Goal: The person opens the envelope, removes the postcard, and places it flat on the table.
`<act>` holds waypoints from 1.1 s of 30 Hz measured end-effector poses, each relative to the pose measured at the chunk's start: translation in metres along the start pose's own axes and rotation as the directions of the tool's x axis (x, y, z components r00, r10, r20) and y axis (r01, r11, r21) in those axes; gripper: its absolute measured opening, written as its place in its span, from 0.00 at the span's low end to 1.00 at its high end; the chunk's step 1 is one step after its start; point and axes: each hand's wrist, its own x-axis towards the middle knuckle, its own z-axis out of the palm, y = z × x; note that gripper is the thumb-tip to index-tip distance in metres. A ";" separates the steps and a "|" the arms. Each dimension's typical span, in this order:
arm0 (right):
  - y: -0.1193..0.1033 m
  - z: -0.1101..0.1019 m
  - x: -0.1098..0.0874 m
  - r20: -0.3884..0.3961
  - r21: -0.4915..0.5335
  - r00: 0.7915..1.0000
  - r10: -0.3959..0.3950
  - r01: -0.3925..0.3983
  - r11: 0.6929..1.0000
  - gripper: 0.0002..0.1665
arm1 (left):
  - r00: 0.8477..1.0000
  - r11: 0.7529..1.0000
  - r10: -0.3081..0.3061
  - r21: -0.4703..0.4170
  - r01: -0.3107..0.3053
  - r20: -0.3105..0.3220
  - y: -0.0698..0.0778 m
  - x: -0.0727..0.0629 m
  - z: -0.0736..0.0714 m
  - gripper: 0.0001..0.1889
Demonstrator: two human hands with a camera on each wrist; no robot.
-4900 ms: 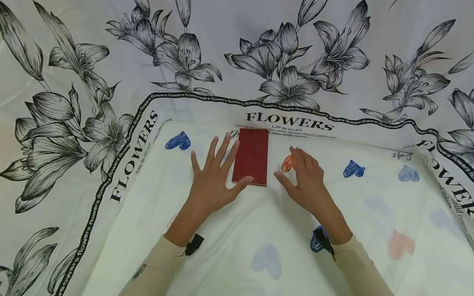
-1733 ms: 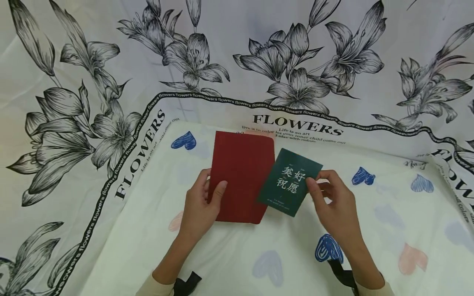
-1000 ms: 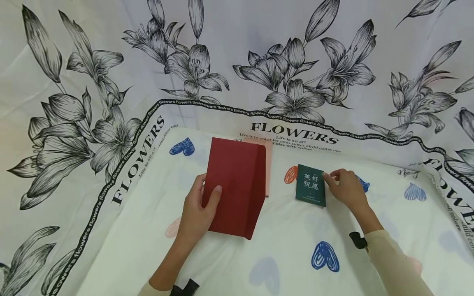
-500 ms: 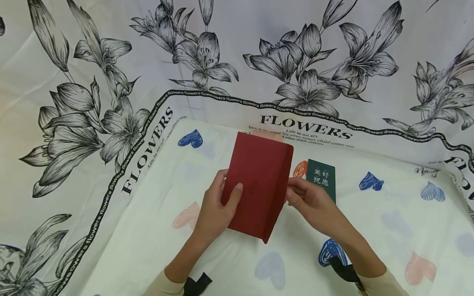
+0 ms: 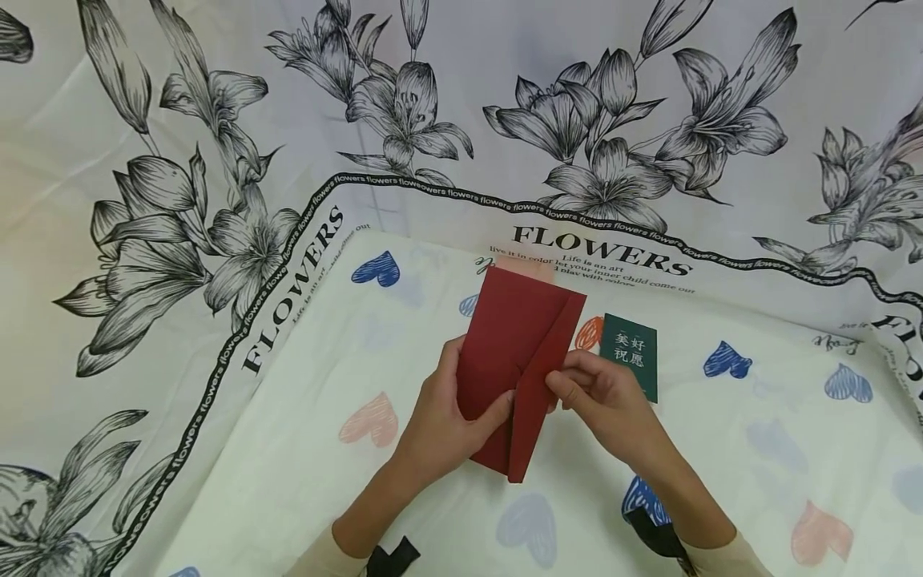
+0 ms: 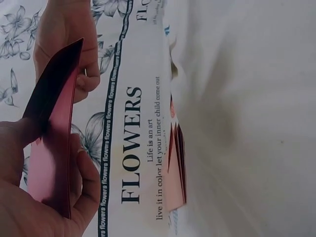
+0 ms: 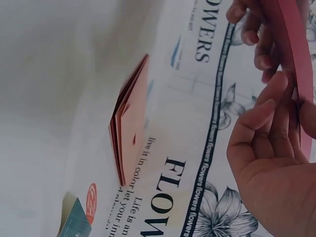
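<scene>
My left hand (image 5: 436, 417) grips a red envelope (image 5: 497, 344) above the cloth, with its thumb across the front at the edge of the slanted flap and its fingers behind. The flap lies folded over the envelope's right side. At that right edge, the thumb and fingertips of my right hand (image 5: 613, 409) pinch the red paper. Behind my right hand, a dark green card (image 5: 630, 340) with white characters lies on the cloth. In the left wrist view the envelope (image 6: 54, 163) is seen nearly edge-on, with pink inner paper showing.
A small stack of folded pink and red paper (image 7: 131, 128) lies on the cloth beyond the envelope, mostly covered by it in the head view. The white tablecloth (image 5: 447, 529) carries printed hearts, and its flower-patterned part (image 5: 613, 136) rises behind.
Both hands were empty over the red stack at first. Later my left hand held the envelope; my right hand set the green card down, then moved to the envelope's flap, which now lies folded flat.
</scene>
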 end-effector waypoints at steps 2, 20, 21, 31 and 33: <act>0.001 0.000 -0.001 -0.001 0.001 1.000 -0.012 0.012 1.000 0.08 | 1.000 1.000 -0.003 0.000 0.003 0.002 0.000 0.000 0.000 0.39; -0.001 0.017 0.000 -0.066 -0.079 0.997 -0.041 0.035 0.996 0.12 | 0.999 0.999 -0.017 -0.045 0.018 0.028 0.006 -0.005 -0.007 0.33; -0.001 0.019 0.000 -0.068 -0.089 0.996 -0.052 0.046 0.995 0.12 | 0.999 0.998 -0.030 -0.049 0.031 0.024 0.007 -0.004 -0.009 0.32; 0.001 0.053 0.006 0.006 -0.095 0.999 -0.046 0.047 0.994 0.15 | 0.964 0.950 -0.243 -0.177 0.258 0.105 0.000 -0.014 -0.041 0.29; 0.003 0.060 0.008 0.036 -0.124 0.999 -0.027 0.032 0.992 0.15 | 0.956 0.941 -0.279 -0.172 0.291 0.093 -0.004 -0.019 -0.048 0.29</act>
